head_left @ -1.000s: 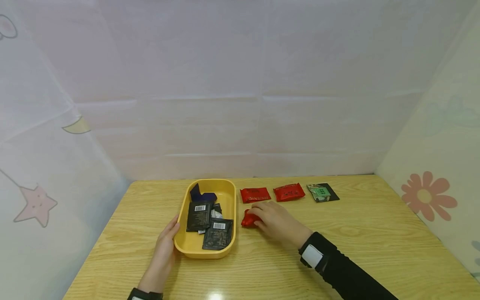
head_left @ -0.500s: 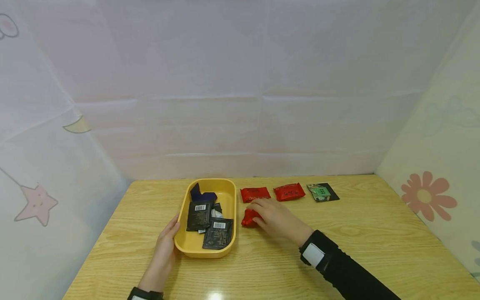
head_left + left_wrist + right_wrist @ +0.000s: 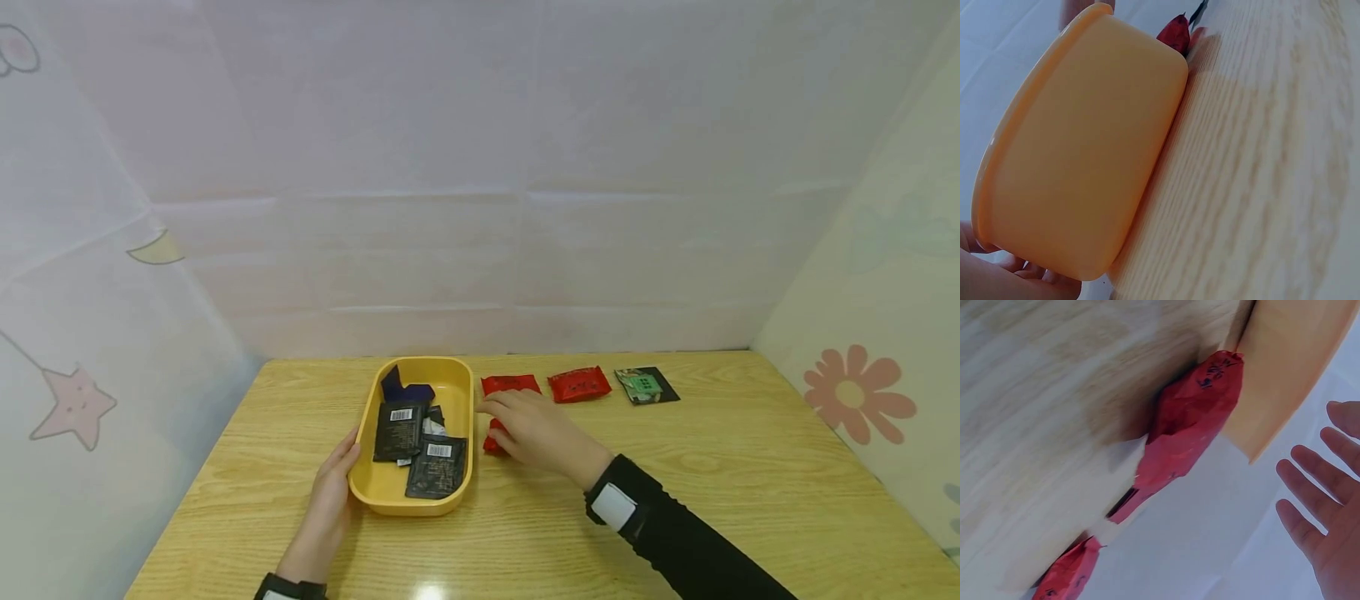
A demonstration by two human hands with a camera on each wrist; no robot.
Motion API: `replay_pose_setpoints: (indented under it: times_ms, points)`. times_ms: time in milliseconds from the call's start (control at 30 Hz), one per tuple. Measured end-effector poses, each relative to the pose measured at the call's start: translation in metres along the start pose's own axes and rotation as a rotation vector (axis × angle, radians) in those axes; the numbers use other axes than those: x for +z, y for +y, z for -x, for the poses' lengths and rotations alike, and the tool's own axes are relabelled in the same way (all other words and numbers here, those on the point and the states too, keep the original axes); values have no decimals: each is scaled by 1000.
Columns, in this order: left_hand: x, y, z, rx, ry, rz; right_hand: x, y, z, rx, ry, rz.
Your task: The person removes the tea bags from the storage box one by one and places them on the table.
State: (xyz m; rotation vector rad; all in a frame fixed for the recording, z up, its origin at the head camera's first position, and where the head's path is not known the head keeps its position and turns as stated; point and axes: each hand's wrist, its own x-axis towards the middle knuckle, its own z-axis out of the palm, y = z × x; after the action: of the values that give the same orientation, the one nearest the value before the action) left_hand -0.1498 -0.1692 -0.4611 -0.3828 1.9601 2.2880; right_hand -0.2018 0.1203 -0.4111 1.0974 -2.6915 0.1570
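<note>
A yellow plastic tray (image 3: 408, 509) stands on the wooden table, with black sachets (image 3: 437, 468) and a dark blue piece (image 3: 408, 392) inside. My left hand (image 3: 328, 487) grips its left side; in the left wrist view fingers (image 3: 1035, 272) bend under the tray wall (image 3: 1085, 137). Just right of the tray lies a red packet (image 3: 494, 440), partly hidden by my right hand (image 3: 540, 429). In the right wrist view that hand (image 3: 1341, 531) has its fingers spread, apart from the red packet (image 3: 1191, 419), which sits on the table by the tray.
Behind my right hand is a second red packet (image 3: 510, 384), with another red packet (image 3: 579, 384) to its right. Farther right lies a flat black and green sachet (image 3: 646, 385). A pale wall covering (image 3: 420, 275) rises behind the table (image 3: 675, 500).
My right hand has come off the nearest red packet, its fingers lifting and shifting slightly left toward the tray. The left hand and the tray have stayed where they were.
</note>
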Motion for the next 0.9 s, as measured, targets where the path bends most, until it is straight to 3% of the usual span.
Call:
replay_pose_setpoints:
  times_ms: [333, 633, 900]
  points:
    - [1, 4, 2, -5, -6, 10, -9, -26, -30, -54, -70, 20]
    - [1, 1, 1, 12, -6, 10, -6, -46, -54, -81, -122, 15]
    - [1, 0, 0, 15, 10, 3, -1, -67, -74, -36, -262, 36]
